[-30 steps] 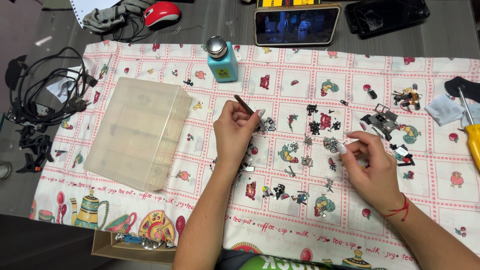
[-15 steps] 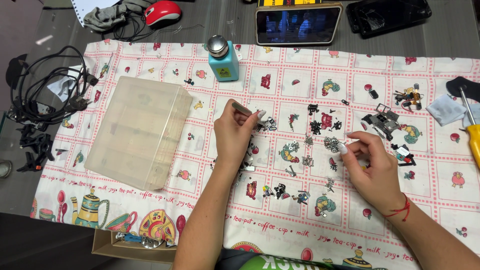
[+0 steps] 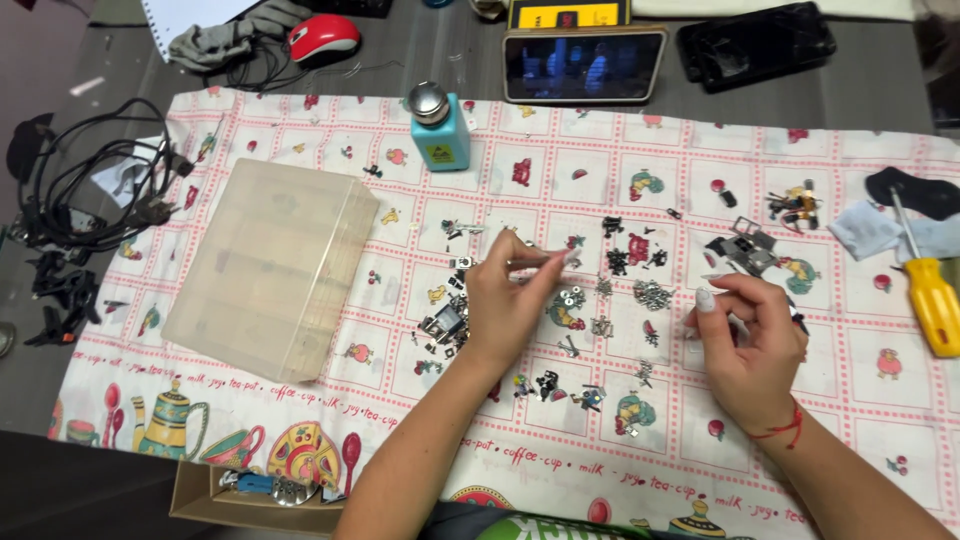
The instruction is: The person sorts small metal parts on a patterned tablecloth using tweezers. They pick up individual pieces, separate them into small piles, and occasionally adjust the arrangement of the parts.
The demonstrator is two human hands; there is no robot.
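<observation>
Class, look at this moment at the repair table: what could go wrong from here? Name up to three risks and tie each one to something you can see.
1. The small metal parts lie loose and scattered on the patterned cloth; a sweep of the left hand or right hand could scatter them, and the busy print may hide them.
2. The teal dispenser bottle stands upright just beyond the parts; a reach across might knock it over.
3. The tweezers grip by the tips only, so a tiny piece could flick away.
</observation>
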